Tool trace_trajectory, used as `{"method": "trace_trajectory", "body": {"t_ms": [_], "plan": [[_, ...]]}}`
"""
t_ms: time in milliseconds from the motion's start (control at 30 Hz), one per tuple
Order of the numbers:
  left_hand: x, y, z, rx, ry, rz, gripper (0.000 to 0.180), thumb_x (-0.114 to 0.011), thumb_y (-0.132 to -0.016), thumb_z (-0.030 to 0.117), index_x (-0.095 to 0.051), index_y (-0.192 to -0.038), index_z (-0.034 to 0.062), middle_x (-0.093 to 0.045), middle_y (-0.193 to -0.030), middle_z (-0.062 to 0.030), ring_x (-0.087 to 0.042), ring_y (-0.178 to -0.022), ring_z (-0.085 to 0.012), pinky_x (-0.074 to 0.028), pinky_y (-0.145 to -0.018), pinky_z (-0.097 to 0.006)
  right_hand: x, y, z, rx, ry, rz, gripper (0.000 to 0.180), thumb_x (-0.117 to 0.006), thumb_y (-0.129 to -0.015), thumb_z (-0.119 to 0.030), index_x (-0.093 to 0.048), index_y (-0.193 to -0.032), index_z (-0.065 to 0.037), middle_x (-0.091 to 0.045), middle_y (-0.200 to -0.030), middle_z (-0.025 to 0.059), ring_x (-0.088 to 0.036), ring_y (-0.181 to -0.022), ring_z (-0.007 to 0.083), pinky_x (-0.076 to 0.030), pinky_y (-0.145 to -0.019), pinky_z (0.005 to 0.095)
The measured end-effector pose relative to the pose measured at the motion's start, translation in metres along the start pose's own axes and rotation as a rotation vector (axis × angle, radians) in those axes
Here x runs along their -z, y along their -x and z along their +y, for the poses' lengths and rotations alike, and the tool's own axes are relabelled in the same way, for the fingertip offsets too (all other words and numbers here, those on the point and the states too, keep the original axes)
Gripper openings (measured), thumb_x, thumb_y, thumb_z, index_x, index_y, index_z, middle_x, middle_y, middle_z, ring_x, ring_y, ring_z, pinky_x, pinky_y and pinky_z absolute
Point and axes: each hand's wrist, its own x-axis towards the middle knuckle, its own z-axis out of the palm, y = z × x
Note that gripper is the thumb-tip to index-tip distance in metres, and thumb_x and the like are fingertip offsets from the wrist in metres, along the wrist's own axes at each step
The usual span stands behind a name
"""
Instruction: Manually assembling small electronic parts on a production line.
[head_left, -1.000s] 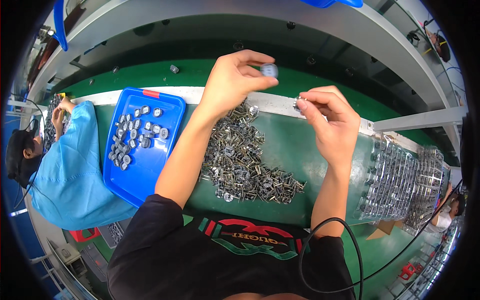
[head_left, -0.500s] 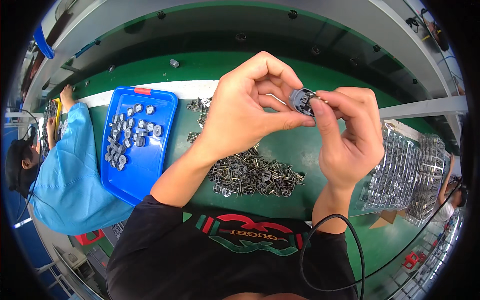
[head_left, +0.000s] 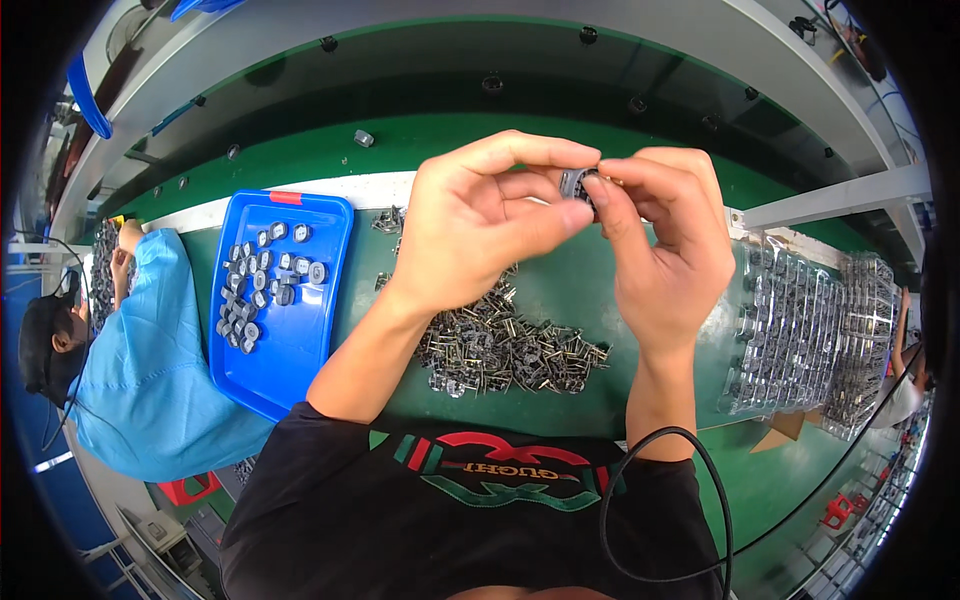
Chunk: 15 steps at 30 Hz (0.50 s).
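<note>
My left hand (head_left: 478, 215) holds a small round grey plastic housing (head_left: 574, 184) between thumb and fingertips, above the bench. My right hand (head_left: 672, 225) is closed at the housing's right side, thumb and index finger pinching a small pinned metal part (head_left: 617, 182); the fingers mostly cover it. The housing's darker inner side faces right. Below my hands lies a heap of small black parts with metal pins (head_left: 510, 348). To the left, a blue tray (head_left: 290, 360) holds several similar grey housings (head_left: 262, 262).
Clear plastic trays of parts (head_left: 790, 325) are stacked on the right of the green bench (head_left: 620, 400). A loose grey housing (head_left: 364, 138) lies beyond the white strip. A co-worker in a blue top (head_left: 160, 350) sits at left. A black cable (head_left: 612, 520) loops near my right arm.
Both hands have shifted a little left, holding the housing. It has turned more edge-on, and the fingers hide more of it. The view has also moved slightly.
</note>
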Motion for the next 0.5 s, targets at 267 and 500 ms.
{"method": "trace_trajectory", "body": {"t_ms": [267,500], "plan": [[0.016,-0.019,-0.015,0.072,-0.042,0.122,0.024,-0.068,-0.088,0.0,-0.066,-0.11,-0.0074,-0.071,-0.094,-0.0149,-0.071,-0.082,-0.0187,-0.058,-0.079,-0.028,-0.01,0.012,0.036,-0.452,-0.269,-0.151,0.019,-0.068,-0.091,-0.007,-0.066,-0.106,0.003,-0.071,-0.089,0.0093,-0.067,-0.078,0.012,-0.054,-0.071,0.0254],[0.077,-0.051,-0.039,0.083,-0.293,0.358,0.028,-0.065,-0.089,0.001,-0.062,-0.114,-0.0102,-0.069,-0.099,-0.0152,-0.071,-0.086,-0.023,-0.057,-0.083,-0.03,-0.018,0.029,0.066,-0.395,0.162,-0.56,0.024,-0.062,-0.089,-0.007,-0.068,-0.112,-0.003,-0.066,-0.093,0.0122,-0.065,-0.084,0.0267,-0.052,-0.077,0.0365]]}}
